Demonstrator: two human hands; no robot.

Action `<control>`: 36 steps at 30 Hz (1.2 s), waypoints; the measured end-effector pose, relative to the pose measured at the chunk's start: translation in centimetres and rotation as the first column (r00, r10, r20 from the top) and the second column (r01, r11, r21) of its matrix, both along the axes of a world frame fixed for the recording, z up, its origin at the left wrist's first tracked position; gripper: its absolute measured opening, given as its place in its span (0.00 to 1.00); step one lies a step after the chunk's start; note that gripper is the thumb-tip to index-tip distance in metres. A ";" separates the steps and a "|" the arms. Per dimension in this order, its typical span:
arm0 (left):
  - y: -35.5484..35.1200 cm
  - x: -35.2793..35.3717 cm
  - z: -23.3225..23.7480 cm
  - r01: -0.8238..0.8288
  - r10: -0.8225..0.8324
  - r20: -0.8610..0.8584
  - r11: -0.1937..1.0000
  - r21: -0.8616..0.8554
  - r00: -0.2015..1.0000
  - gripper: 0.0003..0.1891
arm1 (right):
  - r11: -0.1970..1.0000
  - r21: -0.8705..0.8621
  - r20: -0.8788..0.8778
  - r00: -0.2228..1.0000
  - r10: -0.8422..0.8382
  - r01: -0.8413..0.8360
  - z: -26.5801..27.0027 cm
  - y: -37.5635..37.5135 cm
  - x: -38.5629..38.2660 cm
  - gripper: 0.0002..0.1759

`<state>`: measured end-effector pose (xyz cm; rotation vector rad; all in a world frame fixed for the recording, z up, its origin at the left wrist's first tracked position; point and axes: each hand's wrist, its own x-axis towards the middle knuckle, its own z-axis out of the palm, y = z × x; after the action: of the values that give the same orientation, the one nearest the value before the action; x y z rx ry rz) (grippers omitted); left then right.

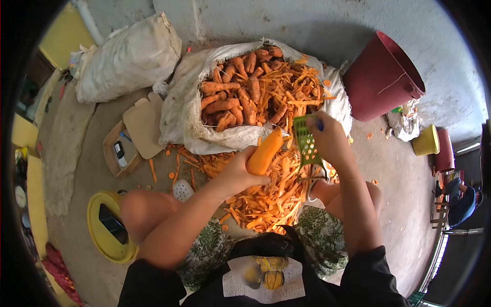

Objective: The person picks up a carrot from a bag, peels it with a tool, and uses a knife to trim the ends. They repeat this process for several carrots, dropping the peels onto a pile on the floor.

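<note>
My left hand point(238, 173) is wrapped round the thick end of a peeled orange carrot point(266, 151), whose tip points up and to the right. In my right hand point(330, 140) is a green plastic peeler point(306, 140) with rows of holes, held just right of the carrot, with a small gap between them. Below both hands a heap of carrot peelings point(273, 202) lies on the floor between my legs. Right ahead, an open white sack point(184, 112) holds many unpeeled carrots point(225, 105) on its left side and peel strips point(302, 82) on its right.
A full white sack point(130, 59) leans at the back left, near an open cardboard box point(120, 166) with small items. A phone point(112, 223) lies on a yellow lid point(97, 238). A dark red bucket point(381, 77) and smaller yellow bucket point(426, 140) stand right. Another person point(463, 204) is far right.
</note>
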<state>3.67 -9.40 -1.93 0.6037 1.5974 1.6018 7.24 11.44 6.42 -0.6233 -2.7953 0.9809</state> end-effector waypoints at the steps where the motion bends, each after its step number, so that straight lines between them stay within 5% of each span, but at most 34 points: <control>1: 0.0 0.0 0.4 0.003 -0.003 0.000 1.000 0.000 1.000 0.31 | 1.000 0.000 0.000 1.000 -0.003 0.003 0.2 -0.5 0.3 0.16; 4: 0.4 -0.2 1.4 -0.093 0.100 0.127 0.994 -0.065 0.987 0.27 | 0.969 0.102 0.114 0.970 0.213 -0.225 -0.4 -1.8 1.1 0.15; 10: 0.5 -1.3 0.4 -0.224 0.201 -0.143 0.960 -0.169 0.969 0.20 | 0.959 0.031 0.131 0.952 0.276 -0.282 -2.6 -3.9 0.9 0.11; 12: 0.6 -1.5 0.3 -0.311 0.222 -0.403 0.935 -0.169 0.888 0.17 | 0.935 0.088 0.149 0.933 0.328 -0.343 -3.0 -4.4 1.0 0.09; 16: 1.0 -1.5 1.7 -0.296 0.127 -0.465 0.903 -0.312 0.876 0.16 | 0.946 0.106 0.139 0.947 0.289 -0.305 -3.2 -4.4 0.9 0.10; 31: 0.9 -1.0 1.1 -0.378 0.122 -0.736 0.906 -0.192 0.665 0.16 | 0.952 0.086 0.161 0.947 0.279 -0.295 -5.6 -3.8 -0.4 0.10; 33: 0.6 -0.6 1.2 -0.355 0.156 -0.704 0.924 -0.145 0.693 0.16 | 0.977 0.035 0.131 0.970 0.204 -0.210 -7.5 -3.4 -1.1 0.11; 35: 0.7 0.6 2.8 -0.163 0.068 -0.845 0.986 -0.023 0.531 0.16 | 0.981 -0.101 0.232 0.955 0.185 -0.166 -12.7 1.1 -1.9 0.11; 36: 0.8 1.3 2.9 -0.155 0.137 -0.652 0.987 0.030 0.746 0.17 | 0.958 0.010 0.335 0.903 0.267 -0.287 -12.4 1.9 -2.2 0.13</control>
<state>4.93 -8.59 0.93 1.1447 2.2158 1.5624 5.02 13.35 -5.99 -0.4209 -3.2713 0.9040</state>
